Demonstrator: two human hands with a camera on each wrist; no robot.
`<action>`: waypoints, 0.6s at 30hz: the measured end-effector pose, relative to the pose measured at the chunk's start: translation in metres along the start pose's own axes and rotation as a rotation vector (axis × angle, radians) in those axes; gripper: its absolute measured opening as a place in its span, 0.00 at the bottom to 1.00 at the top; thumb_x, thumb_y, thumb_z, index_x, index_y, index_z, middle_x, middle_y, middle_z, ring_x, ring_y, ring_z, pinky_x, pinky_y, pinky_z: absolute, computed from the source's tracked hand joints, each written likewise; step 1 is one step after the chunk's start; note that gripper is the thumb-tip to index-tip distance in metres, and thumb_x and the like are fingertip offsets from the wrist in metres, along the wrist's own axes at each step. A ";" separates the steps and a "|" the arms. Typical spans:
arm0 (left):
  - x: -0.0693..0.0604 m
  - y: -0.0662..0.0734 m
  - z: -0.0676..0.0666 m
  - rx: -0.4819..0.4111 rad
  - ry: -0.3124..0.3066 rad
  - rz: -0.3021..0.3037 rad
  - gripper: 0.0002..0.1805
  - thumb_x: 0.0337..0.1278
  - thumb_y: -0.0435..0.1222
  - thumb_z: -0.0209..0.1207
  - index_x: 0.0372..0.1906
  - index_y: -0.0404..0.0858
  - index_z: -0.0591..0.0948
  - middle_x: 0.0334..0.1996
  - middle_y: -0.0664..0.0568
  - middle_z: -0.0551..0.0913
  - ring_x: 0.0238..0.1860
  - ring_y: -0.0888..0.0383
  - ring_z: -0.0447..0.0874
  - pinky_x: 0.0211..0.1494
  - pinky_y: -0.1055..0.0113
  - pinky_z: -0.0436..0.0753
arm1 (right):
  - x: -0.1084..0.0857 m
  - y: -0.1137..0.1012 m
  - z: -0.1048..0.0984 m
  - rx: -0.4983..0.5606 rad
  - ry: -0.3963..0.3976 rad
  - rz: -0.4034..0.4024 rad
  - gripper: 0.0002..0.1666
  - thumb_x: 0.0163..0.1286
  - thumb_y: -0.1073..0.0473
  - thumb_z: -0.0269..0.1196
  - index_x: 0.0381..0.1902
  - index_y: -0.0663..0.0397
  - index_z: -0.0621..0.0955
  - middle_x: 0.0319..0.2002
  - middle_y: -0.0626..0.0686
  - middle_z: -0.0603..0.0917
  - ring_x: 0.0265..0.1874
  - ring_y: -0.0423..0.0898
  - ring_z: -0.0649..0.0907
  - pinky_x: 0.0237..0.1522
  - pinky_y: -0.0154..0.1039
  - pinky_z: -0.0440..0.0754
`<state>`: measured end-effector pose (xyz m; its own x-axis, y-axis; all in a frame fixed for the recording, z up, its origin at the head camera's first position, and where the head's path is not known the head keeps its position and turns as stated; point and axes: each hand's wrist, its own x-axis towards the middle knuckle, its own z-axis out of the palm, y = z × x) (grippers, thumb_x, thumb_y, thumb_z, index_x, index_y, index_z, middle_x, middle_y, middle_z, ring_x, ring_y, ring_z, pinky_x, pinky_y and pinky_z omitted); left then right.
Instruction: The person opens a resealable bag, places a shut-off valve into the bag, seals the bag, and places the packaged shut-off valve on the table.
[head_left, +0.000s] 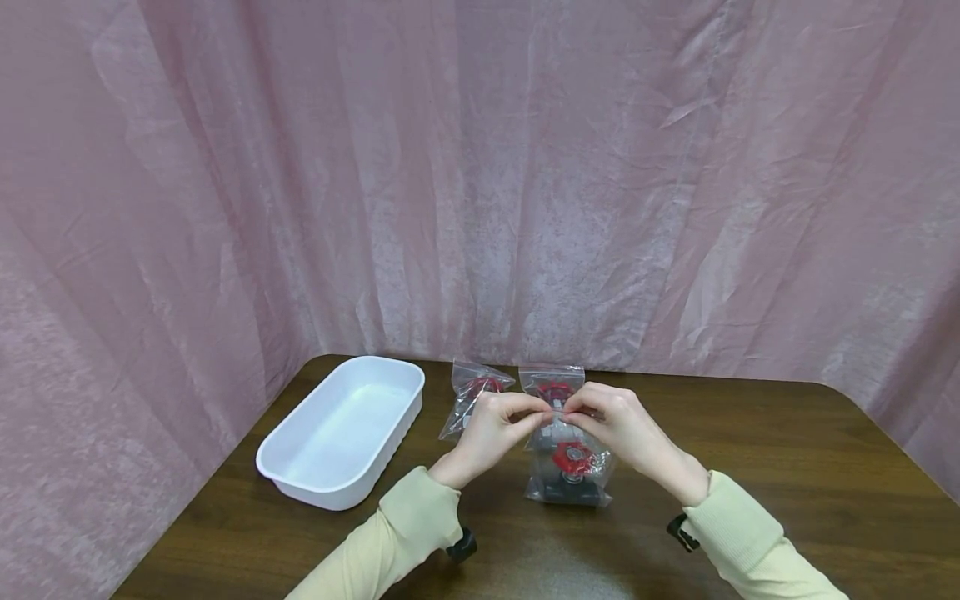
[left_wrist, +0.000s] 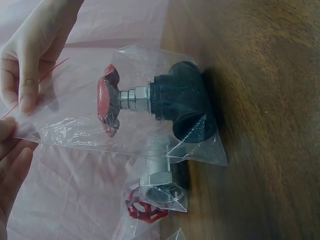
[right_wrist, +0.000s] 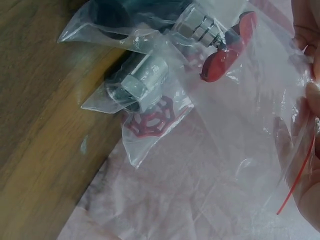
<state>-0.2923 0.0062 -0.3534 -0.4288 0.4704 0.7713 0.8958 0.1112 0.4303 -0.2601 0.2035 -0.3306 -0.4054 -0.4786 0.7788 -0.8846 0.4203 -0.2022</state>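
A clear zip bag (left_wrist: 75,125) with a red seal line stands upright on the table, its top edge between both hands. Inside it sits a dark valve (left_wrist: 182,100) with a red handle (head_left: 573,457). My left hand (head_left: 497,425) pinches the bag's top between thumb and fingers. Close beside it, my right hand (head_left: 619,423) pinches the same edge, fingertips nearly meeting the left ones. Behind is a second bagged valve, silvery metal (right_wrist: 145,80) with a red wheel handle (right_wrist: 152,119). Another bag (head_left: 468,398) with a red-handled item lies left of it, partly hidden by my left hand.
A white plastic tray (head_left: 343,492) stands on the left of the brown wooden table (head_left: 780,450). Pink curtains (head_left: 480,183) hang along the table's back edge and sides.
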 end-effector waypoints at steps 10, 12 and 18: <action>-0.001 -0.001 0.003 -0.007 0.015 0.033 0.04 0.47 0.26 0.63 0.31 0.34 0.84 0.28 0.50 0.83 0.27 0.65 0.78 0.25 0.73 0.76 | 0.001 -0.003 -0.001 -0.021 -0.002 0.048 0.15 0.42 0.77 0.69 0.24 0.55 0.81 0.24 0.45 0.79 0.22 0.37 0.77 0.23 0.32 0.75; 0.000 0.000 0.004 -0.017 0.014 0.030 0.04 0.46 0.25 0.63 0.30 0.33 0.84 0.27 0.48 0.83 0.26 0.62 0.78 0.24 0.72 0.76 | 0.001 -0.003 -0.001 -0.029 -0.002 0.039 0.15 0.42 0.77 0.69 0.24 0.55 0.81 0.24 0.45 0.79 0.22 0.36 0.77 0.23 0.29 0.74; 0.003 0.013 0.000 -0.049 0.000 -0.005 0.05 0.45 0.22 0.62 0.31 0.30 0.83 0.28 0.46 0.83 0.27 0.58 0.79 0.26 0.67 0.77 | 0.004 -0.003 -0.001 -0.052 -0.011 -0.012 0.14 0.41 0.77 0.70 0.24 0.56 0.82 0.23 0.46 0.80 0.21 0.36 0.76 0.22 0.26 0.72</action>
<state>-0.2823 0.0087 -0.3454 -0.4333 0.4703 0.7688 0.8868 0.0703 0.4568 -0.2585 0.2007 -0.3267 -0.3974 -0.4926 0.7742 -0.8766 0.4534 -0.1615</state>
